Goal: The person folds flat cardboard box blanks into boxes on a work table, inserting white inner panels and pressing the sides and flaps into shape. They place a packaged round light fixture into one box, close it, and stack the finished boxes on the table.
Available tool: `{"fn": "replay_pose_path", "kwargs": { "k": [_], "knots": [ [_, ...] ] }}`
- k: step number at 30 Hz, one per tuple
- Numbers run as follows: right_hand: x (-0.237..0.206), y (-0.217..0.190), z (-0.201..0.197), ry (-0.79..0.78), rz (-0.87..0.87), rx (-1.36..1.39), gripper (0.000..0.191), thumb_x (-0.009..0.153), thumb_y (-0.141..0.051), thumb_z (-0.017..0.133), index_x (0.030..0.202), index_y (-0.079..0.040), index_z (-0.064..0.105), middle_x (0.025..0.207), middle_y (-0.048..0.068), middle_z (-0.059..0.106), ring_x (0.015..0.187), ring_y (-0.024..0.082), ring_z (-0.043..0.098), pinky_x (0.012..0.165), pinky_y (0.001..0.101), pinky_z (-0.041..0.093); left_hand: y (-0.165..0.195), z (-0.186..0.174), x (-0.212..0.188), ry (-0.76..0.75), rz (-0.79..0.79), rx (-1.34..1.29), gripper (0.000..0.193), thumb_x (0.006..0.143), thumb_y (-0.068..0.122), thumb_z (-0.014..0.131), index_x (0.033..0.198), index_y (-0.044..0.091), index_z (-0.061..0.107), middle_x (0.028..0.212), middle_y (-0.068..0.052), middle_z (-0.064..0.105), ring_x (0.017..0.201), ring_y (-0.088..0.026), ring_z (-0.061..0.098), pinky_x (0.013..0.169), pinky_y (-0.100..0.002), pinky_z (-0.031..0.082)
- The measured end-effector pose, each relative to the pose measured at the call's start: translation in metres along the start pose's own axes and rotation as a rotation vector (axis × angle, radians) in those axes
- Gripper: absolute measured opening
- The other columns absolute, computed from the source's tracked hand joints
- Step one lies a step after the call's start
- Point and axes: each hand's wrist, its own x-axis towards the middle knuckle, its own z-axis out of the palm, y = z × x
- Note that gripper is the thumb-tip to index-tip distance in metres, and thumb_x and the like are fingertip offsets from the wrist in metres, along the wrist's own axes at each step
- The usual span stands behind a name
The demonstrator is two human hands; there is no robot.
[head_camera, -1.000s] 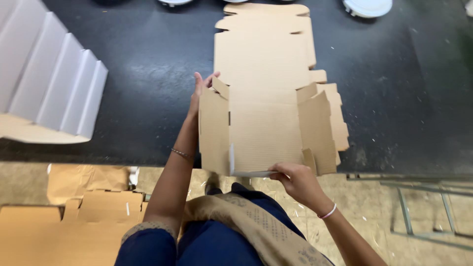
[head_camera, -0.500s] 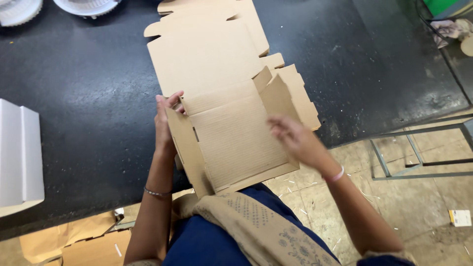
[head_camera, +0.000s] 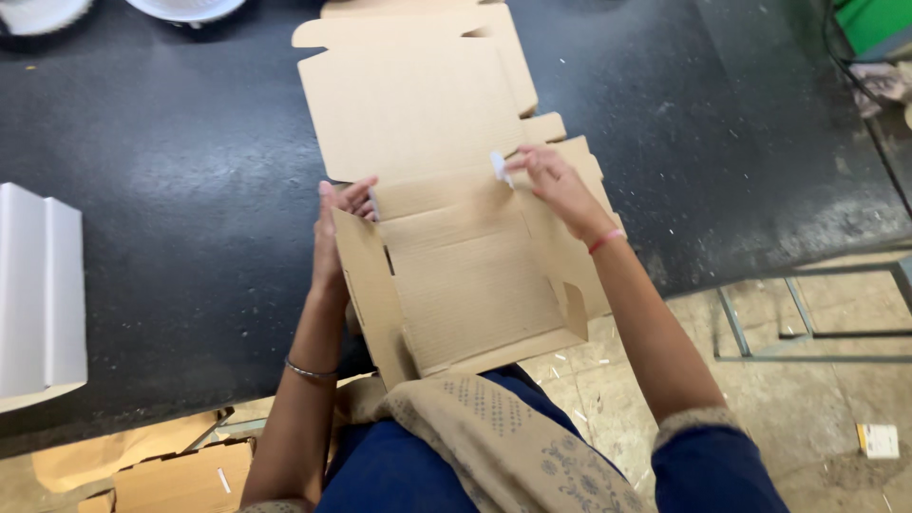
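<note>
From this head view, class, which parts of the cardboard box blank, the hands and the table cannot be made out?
- Cardboard box blank: far flap cut off by the top edge.
- Left hand: fingertips hidden behind the raised side flap.
- White stack: cut off by the left edge.
- White round things: mostly cropped at top.

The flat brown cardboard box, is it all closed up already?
No, the flat brown cardboard box lies open on the black table, with the left hand and right hand holding its raised side flaps.
</note>
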Motion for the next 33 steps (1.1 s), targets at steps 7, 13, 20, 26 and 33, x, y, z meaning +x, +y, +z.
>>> {"fn": "replay_pose_path", "kwargs": {
  "k": [7,13,20,26,33],
  "knots": [
    [-0.106,-0.080,0.032,-0.484,-0.305,-0.622,0.047,0.081,-0.041,0.080,0.116,-0.011,0.071,0.119,0.010,0.067,0.110,0.030,0.062,0.096,0.0411,0.048,-0.018,-0.010,0.007,0.068,0.096,-0.037,0.076,0.112,0.054,0.025,0.110,-0.006,0.071,0.116,-0.012,0.065,0.106,-0.018,0.060,0.098,-0.030,0.050],
    [-0.162,-0.085,0.049,-0.427,-0.300,-0.703,0.015,0.086,-0.015,0.070,0.100,-0.016,0.076,0.096,-0.002,0.074,0.090,0.021,0.070,0.075,0.0347,0.057,-0.027,-0.011,0.008,0.060,0.225,0.020,0.064,0.114,0.044,0.030,0.097,-0.002,0.070,0.116,-0.009,0.058,0.108,-0.018,0.058,0.097,-0.032,0.048],
    [-0.151,-0.061,0.046,-0.303,-0.176,-0.765,0.021,0.089,-0.011,0.067,0.101,-0.022,0.080,0.087,-0.007,0.079,0.071,0.013,0.071,0.060,0.0310,0.053,-0.007,0.004,0.009,0.027,0.386,0.174,0.052,0.119,0.043,0.033,0.129,-0.002,0.058,0.129,-0.011,0.053,0.117,-0.021,0.056,0.106,-0.036,0.049],
    [-0.118,-0.058,0.026,-0.288,-0.301,-0.915,0.029,0.086,-0.007,0.064,0.107,-0.021,0.078,0.103,-0.004,0.077,0.092,0.019,0.067,0.080,0.0360,0.053,0.006,-0.002,0.013,-0.204,0.192,0.301,0.095,0.090,0.067,0.062,0.157,0.012,0.023,0.147,-0.014,0.050,0.142,-0.025,0.045,0.114,-0.043,0.043],
    [-0.121,-0.057,0.050,-0.509,-0.556,-0.785,0.055,0.077,0.007,0.058,0.126,-0.016,0.068,0.126,0.002,0.066,0.109,0.024,0.061,0.092,0.0401,0.044,-0.004,0.000,0.008,-0.145,0.216,0.607,0.103,0.079,0.054,0.084,0.152,0.004,0.030,0.147,-0.017,0.051,0.146,-0.029,0.045,0.122,-0.045,0.034]
  ]
}}
